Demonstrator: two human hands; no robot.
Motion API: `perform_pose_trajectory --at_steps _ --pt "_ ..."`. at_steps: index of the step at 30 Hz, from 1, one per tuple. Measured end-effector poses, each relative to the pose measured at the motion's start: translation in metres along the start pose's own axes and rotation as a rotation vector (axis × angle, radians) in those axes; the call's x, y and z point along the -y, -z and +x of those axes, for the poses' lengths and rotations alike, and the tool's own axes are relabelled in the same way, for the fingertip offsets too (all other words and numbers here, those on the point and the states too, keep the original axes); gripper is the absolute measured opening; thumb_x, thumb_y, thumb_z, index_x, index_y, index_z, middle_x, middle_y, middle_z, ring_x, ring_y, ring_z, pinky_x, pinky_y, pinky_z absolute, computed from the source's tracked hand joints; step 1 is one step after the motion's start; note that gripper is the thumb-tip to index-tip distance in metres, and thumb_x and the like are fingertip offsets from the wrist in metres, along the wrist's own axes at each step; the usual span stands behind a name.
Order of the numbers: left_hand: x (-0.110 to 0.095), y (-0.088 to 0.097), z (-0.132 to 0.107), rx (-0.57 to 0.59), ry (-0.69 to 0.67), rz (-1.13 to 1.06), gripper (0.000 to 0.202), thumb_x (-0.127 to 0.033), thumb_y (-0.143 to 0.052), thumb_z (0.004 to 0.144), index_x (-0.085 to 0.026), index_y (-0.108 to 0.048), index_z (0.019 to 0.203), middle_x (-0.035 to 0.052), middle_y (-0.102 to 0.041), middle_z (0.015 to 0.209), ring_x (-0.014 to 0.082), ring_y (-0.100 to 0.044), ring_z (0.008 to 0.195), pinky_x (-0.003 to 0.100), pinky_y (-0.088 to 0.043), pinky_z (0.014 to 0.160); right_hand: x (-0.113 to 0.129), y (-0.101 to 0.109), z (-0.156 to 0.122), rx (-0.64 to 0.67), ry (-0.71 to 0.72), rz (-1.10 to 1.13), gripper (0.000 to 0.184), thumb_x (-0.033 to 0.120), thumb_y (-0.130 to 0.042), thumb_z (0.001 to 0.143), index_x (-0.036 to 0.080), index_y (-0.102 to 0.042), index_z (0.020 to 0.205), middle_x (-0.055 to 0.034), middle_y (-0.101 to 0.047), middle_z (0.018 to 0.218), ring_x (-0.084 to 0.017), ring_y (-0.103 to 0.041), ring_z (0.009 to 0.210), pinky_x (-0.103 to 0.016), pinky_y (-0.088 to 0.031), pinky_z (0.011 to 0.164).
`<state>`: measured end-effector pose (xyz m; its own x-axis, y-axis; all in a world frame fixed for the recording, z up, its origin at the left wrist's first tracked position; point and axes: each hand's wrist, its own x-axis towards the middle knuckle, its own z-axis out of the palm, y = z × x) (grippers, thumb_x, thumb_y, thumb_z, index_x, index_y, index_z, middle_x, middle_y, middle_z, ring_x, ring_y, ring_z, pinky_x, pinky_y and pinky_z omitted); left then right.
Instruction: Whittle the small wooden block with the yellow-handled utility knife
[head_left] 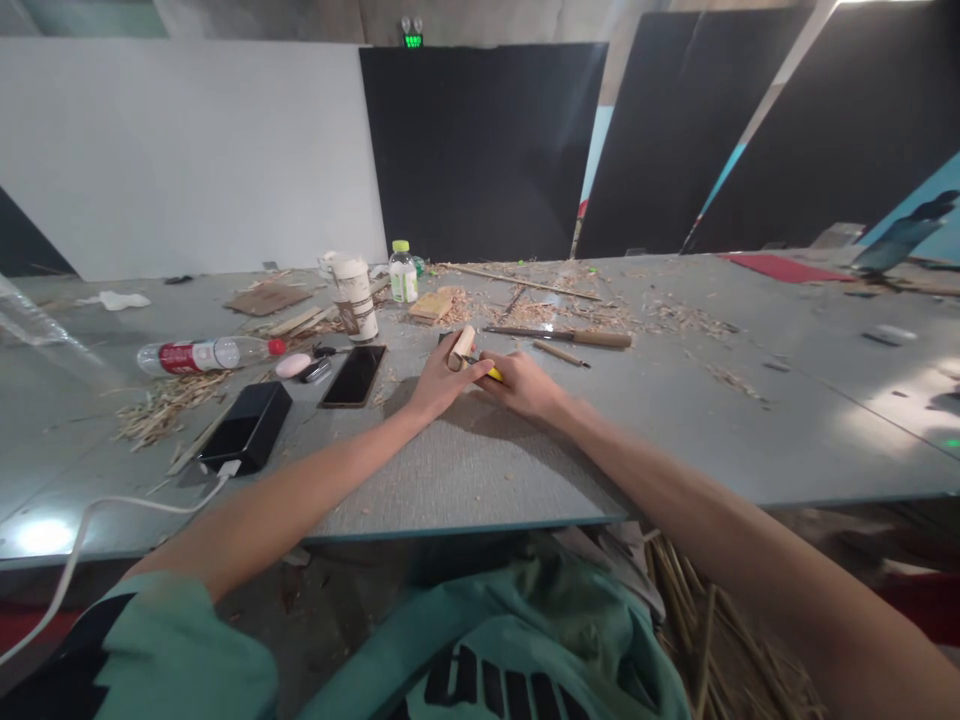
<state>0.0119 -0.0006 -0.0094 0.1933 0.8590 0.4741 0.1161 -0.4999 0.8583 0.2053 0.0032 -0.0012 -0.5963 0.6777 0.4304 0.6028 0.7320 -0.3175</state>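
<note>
My left hand (439, 382) is closed around a short piece of pale wood (462, 347), which tilts up and away from me. In my right hand (523, 382), the fingers wrap a yellow-handled utility knife (495, 373), its front end against or close to the wood. My left thumb reaches over to the knife, and the two hands nearly meet. Just beyond them lie a long file with a wooden handle (600, 340) and a thin wooden-handled tool (561, 354). The blade's edge is too small to make out.
Left of my hands lie a phone (354, 377), a black power bank (247, 428) with a white cable (135, 503), and a plastic bottle (206, 354). Behind stand paper cups (354, 298) and a small bottle (403, 273). Wood shavings (525, 310) litter the grey table (465, 480).
</note>
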Motion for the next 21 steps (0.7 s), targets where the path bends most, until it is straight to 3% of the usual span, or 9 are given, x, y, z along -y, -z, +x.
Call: perform_pose_trajectory --at_steps 11,21 --pt "-0.005 -0.011 -0.001 -0.073 0.023 0.129 0.033 -0.053 -0.07 0.094 -0.021 -0.064 0.104 0.0076 -0.072 0.101 0.0257 -0.065 0.097 0.038 -0.048 0.091 0.003 0.0 0.004 -0.052 -0.152 -0.082 0.017 0.03 -0.05 0.102 0.02 -0.063 0.1 -0.0043 -0.066 0.076 -0.018 -0.055 0.065 -0.029 -0.028 0.064" --pt "-0.011 -0.014 -0.007 -0.13 0.063 0.155 0.03 -0.052 -0.067 0.096 -0.022 -0.064 0.097 0.007 -0.071 0.096 0.0262 -0.066 0.094 0.041 -0.049 0.09 0.01 -0.001 0.004 -0.082 -0.195 -0.175 0.019 0.031 -0.05 0.104 0.019 -0.064 0.104 -0.0072 -0.069 0.081 -0.019 -0.055 0.066 -0.031 -0.024 0.063"
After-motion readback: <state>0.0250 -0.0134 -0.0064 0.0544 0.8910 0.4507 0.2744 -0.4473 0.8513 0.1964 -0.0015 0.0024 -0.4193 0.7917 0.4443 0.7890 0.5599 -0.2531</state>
